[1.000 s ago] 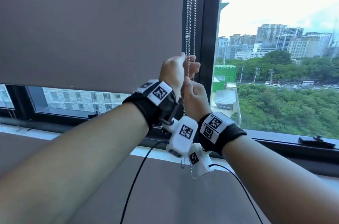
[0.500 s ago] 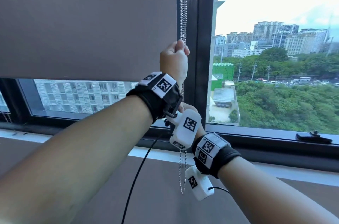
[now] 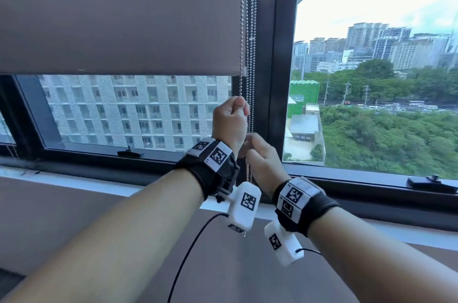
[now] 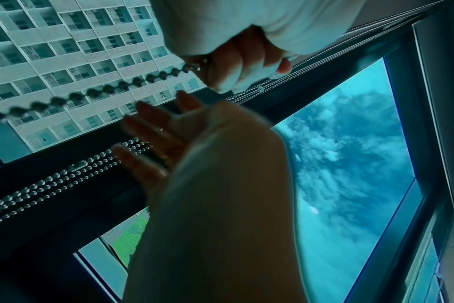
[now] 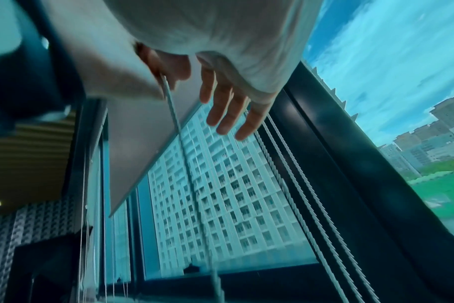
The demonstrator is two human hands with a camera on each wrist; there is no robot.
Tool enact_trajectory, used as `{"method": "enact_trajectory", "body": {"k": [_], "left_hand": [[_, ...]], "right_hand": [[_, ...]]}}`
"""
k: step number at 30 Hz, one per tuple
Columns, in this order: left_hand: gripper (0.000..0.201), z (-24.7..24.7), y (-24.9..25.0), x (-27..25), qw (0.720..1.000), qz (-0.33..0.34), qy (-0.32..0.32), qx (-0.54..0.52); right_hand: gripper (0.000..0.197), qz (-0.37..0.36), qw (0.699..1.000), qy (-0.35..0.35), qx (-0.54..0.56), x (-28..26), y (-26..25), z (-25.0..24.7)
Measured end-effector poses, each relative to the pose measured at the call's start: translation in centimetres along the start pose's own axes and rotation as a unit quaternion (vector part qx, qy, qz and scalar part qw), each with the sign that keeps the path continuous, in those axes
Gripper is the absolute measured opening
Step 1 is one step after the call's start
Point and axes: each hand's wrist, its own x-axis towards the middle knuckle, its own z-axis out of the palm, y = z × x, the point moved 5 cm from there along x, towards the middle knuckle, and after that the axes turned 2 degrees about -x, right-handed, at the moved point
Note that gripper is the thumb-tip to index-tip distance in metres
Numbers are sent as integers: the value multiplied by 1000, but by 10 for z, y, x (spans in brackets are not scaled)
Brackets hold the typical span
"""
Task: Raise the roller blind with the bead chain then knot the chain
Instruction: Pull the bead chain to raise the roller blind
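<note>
Setting: a high window with a dark frame [image 3: 277, 79] is looking out on a pale apartment block [image 3: 138, 111], green trees and a distant skyline under bright cloud. A pale sill [image 3: 104, 186] is running below it, over a plain brown wall.

Item 1, roller blind [image 3: 119, 12]: grey-brown fabric, hanging part-way down the left pane, its bottom edge sitting well above the sill with glass showing beneath.

Item 2, bead chain [image 3: 244, 30]: silver metal beads, hanging in several parallel strands at the blind's right edge, just beside the vertical frame bar. The strands are running down past both hands; the lower ends are hidden behind the wrist cameras.

Item 3, left hand [image 3: 229, 121]: raised in a fist, fingers curled round one strand of the chain. The left wrist view is showing beads entering the closed fingers.

Item 4, right hand [image 3: 262, 157]: lower and just beside the left wrist. The right wrist view is showing thumb and forefinger pinching a strand while the other fingers [image 5: 228, 116] are extending loosely.

Item 5, wrist bands with white camera units [image 3: 244, 206]: one on each forearm, black cables trailing downward.

Containers: none is appearing in any view.
</note>
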Motion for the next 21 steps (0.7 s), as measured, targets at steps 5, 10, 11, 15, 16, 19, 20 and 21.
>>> {"method": "enact_trajectory", "body": {"k": [5,10,11,15,16,19,20,21], "left_hand": [[40,0,-7,-2,1000,-27,2,-9],[47,0,-9,-3,999,-36,-20,-8],[47,0,-9,-4,999,-34,-25,-4],[45,-3,-10,-8,999,-13,-27,-21],[47,-4,-9,-9,999,-7,-22,-22],[44,-5,-7,-12,999,3,-24,-27],[43,-4,-8,-13,999,-2,-29,-33],[43,-4,-9,-15,999,-7,-36,-38]], "right_hand": [[24,-75,992,73,63,32,-47,-13],[26,-101,992,75,28,67,-93,-23],[25,-110,991,79,22,73,-102,-25],[27,-106,990,73,54,94,-132,-25],[29,-100,990,72,67,97,-137,-24],[39,-86,989,98,70,106,-145,-22],[42,-95,987,111,60,107,-146,-21],[42,-107,985,121,51,108,-146,-19]]}}
